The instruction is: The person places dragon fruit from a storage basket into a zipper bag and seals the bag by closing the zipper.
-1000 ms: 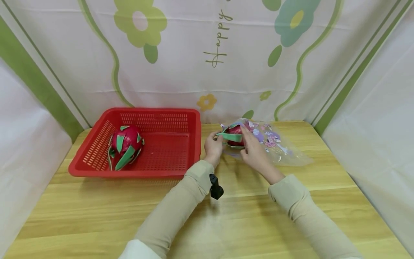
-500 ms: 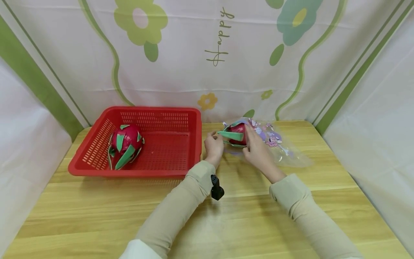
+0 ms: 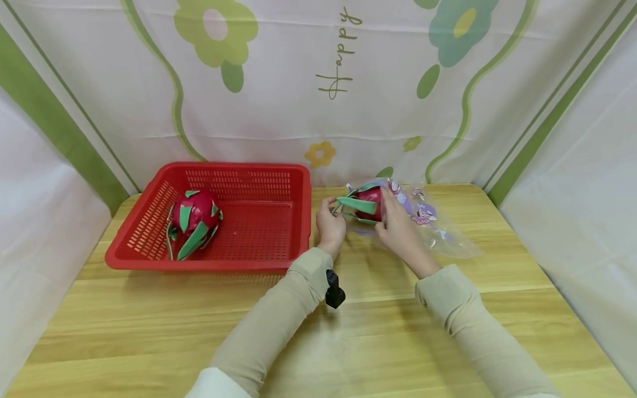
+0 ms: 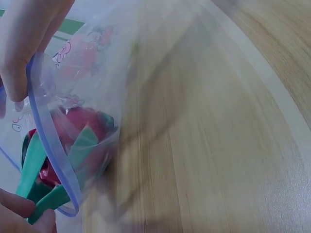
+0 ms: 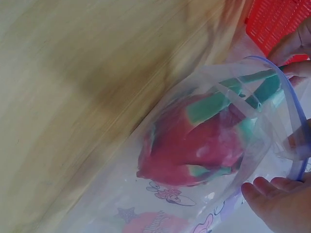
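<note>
White fabric printed with pastel flowers and green vines (image 3: 278, 83) hangs around a light, wood-grained table (image 3: 358, 348), where both hands work just right of a red, rectangular plastic basket (image 3: 199, 266). Between the fingers lies a round, red imitation dragon fruit with green, strap-like leaves (image 3: 370, 198), inside a clear plastic bag with cartoon prints and a purple-blue rim (image 3: 423, 215); its leaf tips reach the mouth. Thumb and finger of the left hand (image 3: 330, 225) pinch the leaf tips, on the side nearest the basket; the right hand (image 3: 400, 232) has the bag's rim between thumb and fingers, just beside the fruit's rounded body. Beyond the right fingers the rest of the film spreads flat on the table. Well to the left of the left fingers, a second red dragon fruit with green leaves (image 3: 201, 205) sits in the basket, touched by neither hand. The step in hand seems to be working the fruit through the bag's mouth, though whether in or out I cannot tell for sure. Either way, the next move probably calls for a firm pinch on the leaves from the left fingers, while the right ones spread the rim around the broad middle, so no leaf snags.
</note>
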`<state>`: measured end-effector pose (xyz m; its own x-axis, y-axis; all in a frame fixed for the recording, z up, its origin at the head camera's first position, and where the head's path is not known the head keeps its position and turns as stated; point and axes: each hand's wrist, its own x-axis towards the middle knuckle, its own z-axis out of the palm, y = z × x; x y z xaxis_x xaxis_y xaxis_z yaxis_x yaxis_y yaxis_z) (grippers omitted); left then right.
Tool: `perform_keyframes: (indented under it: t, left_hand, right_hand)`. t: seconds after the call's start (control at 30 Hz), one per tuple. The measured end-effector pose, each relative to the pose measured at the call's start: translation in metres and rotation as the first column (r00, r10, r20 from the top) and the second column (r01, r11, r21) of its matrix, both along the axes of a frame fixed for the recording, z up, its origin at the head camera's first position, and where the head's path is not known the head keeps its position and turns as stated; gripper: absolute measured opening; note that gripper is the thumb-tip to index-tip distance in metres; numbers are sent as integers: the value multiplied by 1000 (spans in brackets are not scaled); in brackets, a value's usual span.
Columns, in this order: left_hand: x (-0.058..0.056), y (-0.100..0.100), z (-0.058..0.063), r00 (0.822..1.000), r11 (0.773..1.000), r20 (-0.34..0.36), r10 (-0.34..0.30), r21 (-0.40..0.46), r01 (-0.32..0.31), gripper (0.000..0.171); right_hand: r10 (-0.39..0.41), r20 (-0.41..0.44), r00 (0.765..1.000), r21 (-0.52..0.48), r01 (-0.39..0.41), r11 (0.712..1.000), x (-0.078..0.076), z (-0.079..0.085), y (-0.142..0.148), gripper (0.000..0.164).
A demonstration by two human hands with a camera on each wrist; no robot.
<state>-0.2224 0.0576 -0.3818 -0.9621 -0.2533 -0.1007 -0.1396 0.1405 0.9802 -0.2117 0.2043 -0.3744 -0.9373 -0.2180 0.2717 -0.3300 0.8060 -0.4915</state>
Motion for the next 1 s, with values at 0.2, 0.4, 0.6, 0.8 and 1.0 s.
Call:
perform_keyframes:
  t: [0.2, 0.4, 0.6, 0.8, 1.0]
  left_hand:
    - [1, -2, 0, 998, 998, 25, -60, -1, 60, 46]
    - [0, -1, -1, 995, 996, 44, -87, 1, 87, 44]
    - [3, 1, 0, 994, 995, 36, -101, 21, 100, 32]
    - [1, 0, -2, 995, 994, 36, -97, 48, 95, 33]
    - [-2, 0, -3, 996, 996, 40, -81, 35, 80, 39]
  right_hand:
    - [-8, -14, 1000, -15, 7, 1000, 0, 0, 1, 79]
    - [-10, -19, 1000, -8, 10, 1000, 0, 0, 2, 79]
    - [-14, 32, 999, 2, 14, 1000, 3, 2, 2, 82]
    - [2, 39, 999, -7, -2, 1000, 2, 2, 4, 83]
    - [16, 36, 999, -13, -15, 1000, 1, 2, 5, 83]
